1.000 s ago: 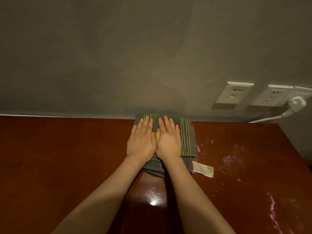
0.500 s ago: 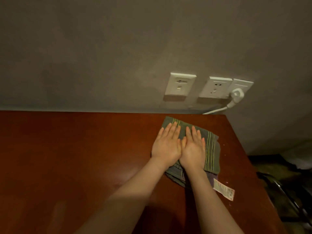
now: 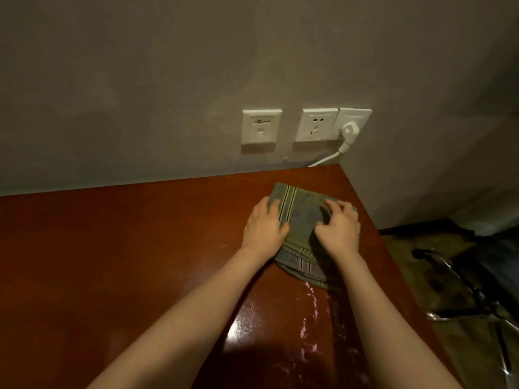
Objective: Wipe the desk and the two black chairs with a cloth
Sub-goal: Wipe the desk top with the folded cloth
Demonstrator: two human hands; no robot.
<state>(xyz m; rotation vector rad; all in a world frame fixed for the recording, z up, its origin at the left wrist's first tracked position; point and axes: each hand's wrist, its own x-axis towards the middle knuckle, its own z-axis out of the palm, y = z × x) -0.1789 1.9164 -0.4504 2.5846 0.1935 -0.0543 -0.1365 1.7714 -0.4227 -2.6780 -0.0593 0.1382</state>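
A folded grey-green cloth (image 3: 304, 214) with dark and yellow stripes lies on the red-brown desk (image 3: 140, 262), near its far right corner. My left hand (image 3: 264, 227) presses on the cloth's left edge, fingers curled over it. My right hand (image 3: 341, 228) sits on the cloth's right part with fingers bent, bunching the fabric. A wet, shiny streak runs down the desk below the cloth. Part of a black chair (image 3: 477, 290) with a metal frame shows on the floor at the right.
Behind the desk stands a grey wall with a white switch plate (image 3: 261, 126) and white sockets (image 3: 317, 124). A white plug (image 3: 348, 133) and cable hang just above the desk's far right corner. The desk's right edge drops to the floor.
The cloth and both hands have slid right toward the desk's corner. My hands were flat side by side; now they are apart with fingers curled on the cloth. The white label is hidden.
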